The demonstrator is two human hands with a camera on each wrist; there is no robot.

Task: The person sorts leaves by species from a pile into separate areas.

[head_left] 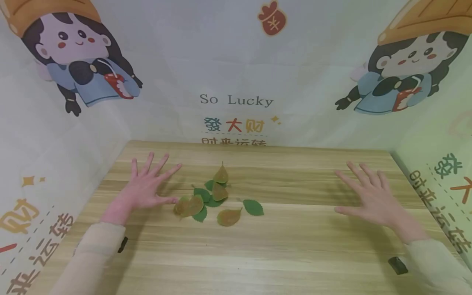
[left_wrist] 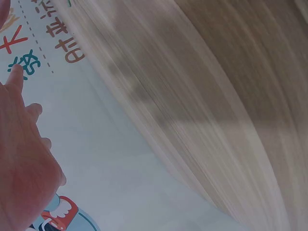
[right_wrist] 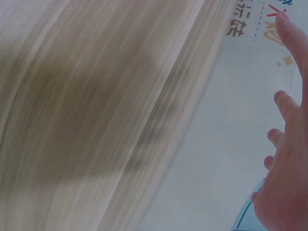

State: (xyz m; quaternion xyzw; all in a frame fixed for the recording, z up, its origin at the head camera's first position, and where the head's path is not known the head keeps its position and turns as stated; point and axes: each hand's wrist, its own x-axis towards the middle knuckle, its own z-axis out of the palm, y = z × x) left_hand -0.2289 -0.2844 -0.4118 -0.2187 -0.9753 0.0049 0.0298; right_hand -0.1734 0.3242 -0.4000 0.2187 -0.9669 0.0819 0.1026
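Observation:
Both hands are spread over the wooden table with nothing in them. My left hand (head_left: 145, 189) is at the left, its fingers straight and apart, its thumb tip overlapping the edge of the leaf cluster in the head view. That cluster mixes brownish-green leaves (head_left: 191, 205) with serrated green leaves (head_left: 201, 194), several overlapping. At its back a brownish leaf (head_left: 221, 175) points its stem away. A single brownish leaf (head_left: 228, 217) and a green leaf (head_left: 253, 207) lie apart to the right. Far from the leaves, my right hand (head_left: 374, 198) has its fingers spread. Both wrist views show straight fingers and no leaf.
The wooden table (head_left: 295, 246) is enclosed by a printed white cloth (head_left: 177, 82) at the back and sides. A small black object (head_left: 398, 265) lies by the right sleeve, and another black piece (head_left: 123, 244) shows beside the left sleeve.

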